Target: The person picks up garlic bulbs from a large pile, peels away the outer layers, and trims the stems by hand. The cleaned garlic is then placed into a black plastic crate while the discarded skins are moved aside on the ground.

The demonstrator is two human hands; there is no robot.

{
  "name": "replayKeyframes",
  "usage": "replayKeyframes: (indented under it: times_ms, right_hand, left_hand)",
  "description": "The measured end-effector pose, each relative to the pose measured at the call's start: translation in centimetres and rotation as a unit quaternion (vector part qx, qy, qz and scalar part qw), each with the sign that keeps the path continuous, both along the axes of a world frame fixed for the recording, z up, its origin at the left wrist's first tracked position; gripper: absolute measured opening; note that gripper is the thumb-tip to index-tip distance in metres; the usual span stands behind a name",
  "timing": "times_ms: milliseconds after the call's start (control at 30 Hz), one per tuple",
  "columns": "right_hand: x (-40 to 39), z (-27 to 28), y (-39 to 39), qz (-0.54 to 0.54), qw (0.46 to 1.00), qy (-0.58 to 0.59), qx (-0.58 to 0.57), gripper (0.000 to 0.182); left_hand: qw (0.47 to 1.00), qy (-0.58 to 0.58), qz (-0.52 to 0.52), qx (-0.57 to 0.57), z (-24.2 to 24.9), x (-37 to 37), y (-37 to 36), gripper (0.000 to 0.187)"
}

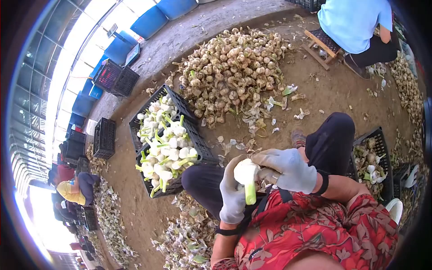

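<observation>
A white garlic bulb (pixel 246 171) with a short green stem pointing down sits between my hands in front of my lap. My left hand (pixel 232 194), in a pale work glove, is closed around the bulb's left side. From the right, my gloved right hand (pixel 289 169) presses curled fingers against the bulb's upper right edge. Its palm side is hidden, and a bit of brownish husk shows under those fingers. Left of my knee, black crates (pixel 201 144) hold many cleaned white garlic bulbs (pixel 173 141) with green stems.
A large heap of unpeeled garlic (pixel 234 67) lies ahead. Husks (pixel 189 229) litter the ground at my left. Another crate (pixel 387 186) with garlic and scraps stands at my right. One person in a light blue shirt (pixel 355 22) sits ahead right; others sit far left.
</observation>
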State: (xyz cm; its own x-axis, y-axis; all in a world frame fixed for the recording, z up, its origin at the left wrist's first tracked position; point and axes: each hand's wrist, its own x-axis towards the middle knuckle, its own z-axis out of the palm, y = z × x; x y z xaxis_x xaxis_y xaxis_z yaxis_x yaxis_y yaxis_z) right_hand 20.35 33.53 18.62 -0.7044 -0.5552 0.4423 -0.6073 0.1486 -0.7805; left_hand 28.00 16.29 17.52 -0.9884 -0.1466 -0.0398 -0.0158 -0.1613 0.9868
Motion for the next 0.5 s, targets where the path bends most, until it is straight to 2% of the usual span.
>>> replayKeyframes:
  times_ms: [33,67,167,300,400,500]
  right_hand:
    - [-0.2,-0.7,-0.1,-0.014,1.0,0.008,0.007,0.036]
    - [-0.5,-1.1,0.0,-0.011,1.0,0.012,0.018,0.035]
    - [-1.1,-2.6,-0.3,-0.033,0.999,0.01,0.027,0.033]
    - [-1.7,-4.4,-0.8,-0.041,0.998,-0.04,0.039,0.019]
    - [-2.2,-5.5,-1.7,-0.03,0.953,-0.293,-0.068,0.011]
    - [-2.5,-5.3,-1.9,-0.049,0.912,-0.403,-0.064,0.01]
  left_hand:
    - [0.999,0.003,0.017,-0.035,-0.3,-0.3,0.1,0.063]
    - [0.999,-0.04,0.021,-0.031,-0.7,-0.4,0.0,0.059]
    - [0.999,-0.05,0.014,0.014,-1.5,-0.8,0.1,0.057]
    - [0.996,-0.092,-0.013,-0.011,-2.4,-1.6,-0.7,0.06]
    - [0.992,-0.106,-0.041,0.049,-2.3,-2.4,-1.2,0.066]
    - [0.993,-0.09,-0.075,0.018,-2.7,-3.3,-1.4,0.072]
